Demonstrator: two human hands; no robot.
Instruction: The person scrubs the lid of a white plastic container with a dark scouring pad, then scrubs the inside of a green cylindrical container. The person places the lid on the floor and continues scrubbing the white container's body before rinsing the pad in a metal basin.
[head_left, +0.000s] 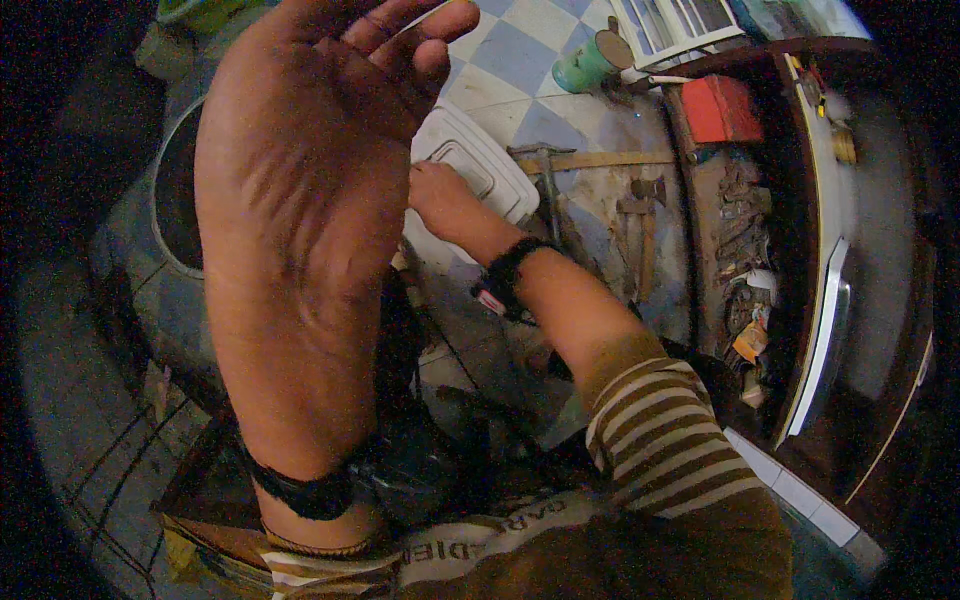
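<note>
My left hand (322, 157) is raised close to the camera with the palm showing and the fingers loosely bent. It is bare of any object, and part of it runs past the top edge. Lower and farther off, my right hand (442, 196) is over a white plastic lid (491, 161) with a raised rim. Its fingers are partly hidden behind my left hand, so what they grip cannot be seen. Just right of the lid lie a pickaxe-like tool (551, 176) with a wooden handle and a hatchet (641, 199) on the tiles.
A round dark-mouthed vessel (169, 247) stands at left. Beyond the lid, a green cylindrical container (585, 66) is on the checkered floor (517, 45). At right, a red box (720, 109) and jumbled metal parts (742, 202) fill a low shelf beside a raised edge (814, 352).
</note>
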